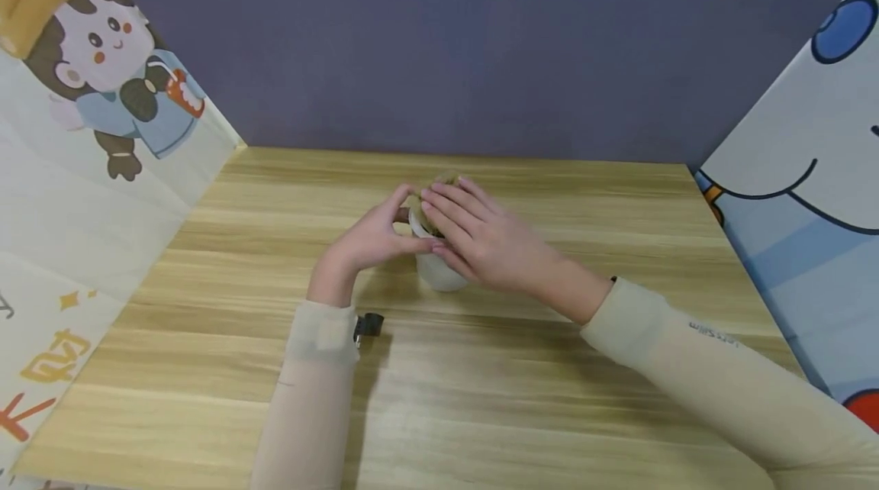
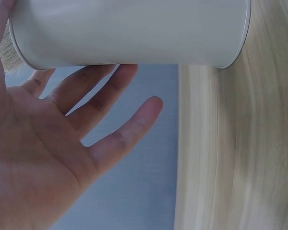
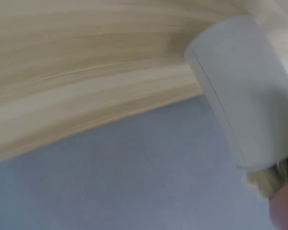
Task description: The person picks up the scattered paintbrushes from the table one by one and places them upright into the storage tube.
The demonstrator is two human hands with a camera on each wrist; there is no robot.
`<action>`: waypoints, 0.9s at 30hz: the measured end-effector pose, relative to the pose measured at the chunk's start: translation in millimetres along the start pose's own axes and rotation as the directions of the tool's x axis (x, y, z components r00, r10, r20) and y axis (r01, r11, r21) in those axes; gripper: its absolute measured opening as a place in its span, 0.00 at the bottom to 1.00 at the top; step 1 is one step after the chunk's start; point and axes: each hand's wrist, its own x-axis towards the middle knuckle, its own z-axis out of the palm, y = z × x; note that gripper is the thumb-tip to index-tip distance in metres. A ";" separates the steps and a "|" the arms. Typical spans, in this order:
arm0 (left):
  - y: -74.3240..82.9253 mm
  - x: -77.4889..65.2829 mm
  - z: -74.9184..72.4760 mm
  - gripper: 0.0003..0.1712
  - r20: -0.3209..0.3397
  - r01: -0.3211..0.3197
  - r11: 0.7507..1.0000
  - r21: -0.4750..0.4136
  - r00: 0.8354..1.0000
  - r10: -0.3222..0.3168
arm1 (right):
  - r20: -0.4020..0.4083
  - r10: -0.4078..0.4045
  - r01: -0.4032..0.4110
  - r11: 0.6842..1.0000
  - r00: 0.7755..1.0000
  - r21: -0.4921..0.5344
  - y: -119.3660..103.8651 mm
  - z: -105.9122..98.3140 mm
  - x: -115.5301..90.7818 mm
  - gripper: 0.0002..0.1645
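A white cylindrical canister [image 1: 442, 275] stands upright near the middle of the table. Tan, bristly material [image 2: 9, 53] sticks out of its top, mostly covered by hands in the head view. My left hand [image 1: 374, 236] holds the canister near the rim, thumb on the near side and fingers round the far side. In the left wrist view its little finger stands away from the wall. Over the top lies my right hand [image 1: 494, 242], its fingers extended across the tan bristles. The right wrist view is blurred, with a fingertip [image 3: 285, 206] beside the bristles.
The wood-grain table [image 1: 549, 368] ends at a dark blue-grey wall [image 1: 446, 47]. Printed cartoon panels stand along the left side [image 1: 41, 192] and right side [image 1: 796, 169]. A small black piece [image 1: 371, 324] juts from the left wrist.
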 end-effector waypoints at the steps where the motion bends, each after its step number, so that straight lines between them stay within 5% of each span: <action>1: -0.3 -0.2 -0.1 0.44 -0.001 0.005 1.000 -0.001 1.000 -0.005 | 0.009 0.024 -0.024 0.999 1.000 0.023 0.2 -1.3 0.8 0.33; 4: -0.6 -0.8 -0.4 0.46 -0.006 0.010 1.000 -0.006 1.000 -0.010 | 0.050 0.164 -0.170 0.976 0.985 0.135 0.4 -8.3 6.1 0.43; 6: -0.5 -1.1 -0.4 0.46 -0.012 0.006 1.000 -0.005 1.000 -0.006 | 0.128 0.322 -0.343 0.914 0.938 0.215 -1.0 -12.5 9.3 0.55; 8: -0.3 -1.1 -0.2 0.46 -0.021 0.001 1.000 0.001 1.000 -0.001 | 0.249 0.483 -0.540 0.790 0.840 0.289 -3.7 -15.3 11.0 0.68; 12: -0.3 -0.3 1.1 0.46 -0.026 -0.007 1.000 -0.001 1.000 0.007 | 0.504 0.649 -0.822 0.435 0.570 0.369 -9.0 -13.4 8.3 0.82; 15: 0.4 -0.6 2.3 0.47 -0.027 0.001 1.000 0.003 1.000 -0.001 | 0.592 0.662 -0.880 0.247 0.459 0.405 -10.0 -9.3 3.9 0.82; 19: 3.6 -2.0 3.7 0.54 -0.034 0.037 0.999 0.030 0.999 -0.036 | 0.602 0.685 -0.876 0.112 0.411 0.470 -8.2 -6.6 -1.2 0.78; 21: 5.9 -1.9 5.7 0.57 -0.028 0.052 0.998 0.045 0.998 -0.051 | 0.596 0.700 -0.869 0.071 0.393 0.489 -8.2 -7.0 -4.1 0.76; 27: 13.8 3.4 21.2 0.59 -0.005 0.031 0.997 0.075 1.000 -0.031 | 0.586 0.733 -0.883 0.043 0.345 0.467 -11.0 -8.7 -14.2 0.77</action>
